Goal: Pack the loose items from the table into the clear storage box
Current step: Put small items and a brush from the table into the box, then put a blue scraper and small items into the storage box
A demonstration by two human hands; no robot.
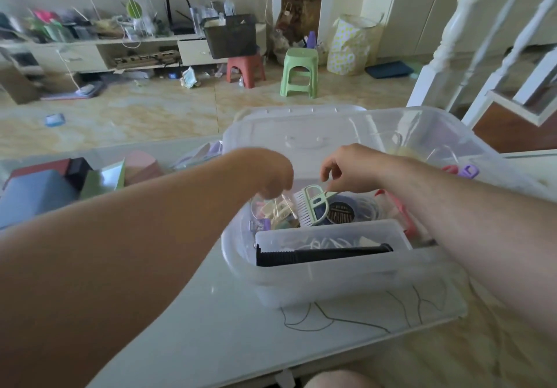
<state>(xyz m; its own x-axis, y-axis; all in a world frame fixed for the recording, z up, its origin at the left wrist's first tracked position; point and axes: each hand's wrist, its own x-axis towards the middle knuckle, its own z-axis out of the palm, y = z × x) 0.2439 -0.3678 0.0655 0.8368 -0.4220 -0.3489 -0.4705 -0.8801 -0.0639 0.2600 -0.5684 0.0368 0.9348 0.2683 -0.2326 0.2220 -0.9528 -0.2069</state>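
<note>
Reaching in from eight o'clock, the left hand [272, 173] hovers blurred over the clear plastic storage box [241, 255] on the pale glass-topped table [193, 312]; whether its curled fingers hold anything I cannot tell. At the box's centre lies a pale green plastic comb [312, 207], a black tube [322, 255] at six o'clock. From four o'clock the right hand [349, 170] pinches the comb's top. Loose coloured boxes [45, 188] sit at nine o'clock.
</note>
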